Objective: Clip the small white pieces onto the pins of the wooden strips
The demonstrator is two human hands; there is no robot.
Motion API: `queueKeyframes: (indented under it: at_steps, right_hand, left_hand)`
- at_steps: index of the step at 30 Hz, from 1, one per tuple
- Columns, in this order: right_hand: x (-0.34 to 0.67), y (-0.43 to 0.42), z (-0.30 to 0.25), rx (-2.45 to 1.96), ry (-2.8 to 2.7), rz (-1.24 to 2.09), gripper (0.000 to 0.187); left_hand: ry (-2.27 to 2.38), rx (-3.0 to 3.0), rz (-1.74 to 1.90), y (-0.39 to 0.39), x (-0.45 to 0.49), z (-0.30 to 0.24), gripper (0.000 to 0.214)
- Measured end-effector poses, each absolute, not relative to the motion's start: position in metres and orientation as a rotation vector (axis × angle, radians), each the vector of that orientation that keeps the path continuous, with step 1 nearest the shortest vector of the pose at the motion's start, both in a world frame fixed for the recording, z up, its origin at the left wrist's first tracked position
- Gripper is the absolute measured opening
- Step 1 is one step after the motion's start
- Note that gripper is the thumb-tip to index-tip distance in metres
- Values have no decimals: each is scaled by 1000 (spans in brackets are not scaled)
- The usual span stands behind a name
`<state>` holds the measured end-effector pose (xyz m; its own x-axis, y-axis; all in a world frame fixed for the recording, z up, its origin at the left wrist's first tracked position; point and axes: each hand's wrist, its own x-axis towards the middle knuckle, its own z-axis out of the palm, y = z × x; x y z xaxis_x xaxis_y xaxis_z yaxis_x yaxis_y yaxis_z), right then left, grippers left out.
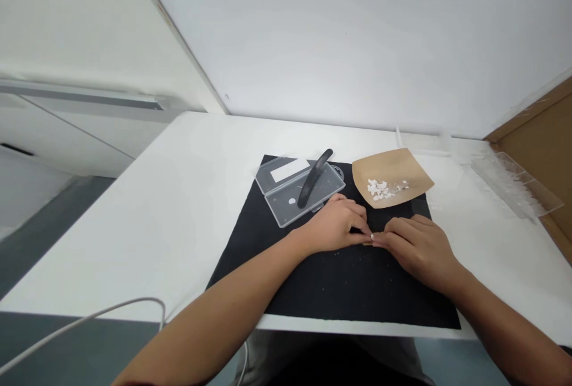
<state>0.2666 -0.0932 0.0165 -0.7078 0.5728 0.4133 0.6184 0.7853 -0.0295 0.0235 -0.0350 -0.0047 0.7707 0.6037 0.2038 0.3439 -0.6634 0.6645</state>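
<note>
My left hand [342,224] and my right hand [417,249] meet over a black mat [313,290], fingertips almost touching. Both are closed in a pinch. A tiny white spot [372,236] shows between the fingertips, with a sliver of something brown [367,244] under them; the fingers hide most of what is there. Just beyond my hands lies a brown paper sheet [388,165] with slightly raised edges, bearing a heap of small white pieces [379,189]. Left of it, an open clear plastic case [290,213] has a dark curved tool [315,177] lying across it.
A white label [290,170] is on the case's lid, and one white piece [292,201] lies in its other half. Clear plastic trays [513,186] stand at the right by a brown board [545,130]. A white cable [89,317] loops over the table's [156,213] front left edge.
</note>
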Motion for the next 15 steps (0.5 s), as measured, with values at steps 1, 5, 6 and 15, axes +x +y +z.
queueKeyframes:
  at_steps: [1, 5, 6, 15]
  right_hand:
    - [267, -93, 17, -890, -2576, -168, 12]
    - [268, -91, 18, -833, -2554, -183, 11]
    - [268, -90, 17, -829, -2544, -169, 9]
    - [271, -85, 9, -858, -2502, -62, 9]
  left_hand:
    - [707, 2345, 548, -35, 24, -5, 14]
    - [710, 2355, 537, -34, 24, -8, 13]
    - [711, 2351, 541, -34, 24, -8, 12]
    - [719, 2323, 571, -34, 24, -10, 9]
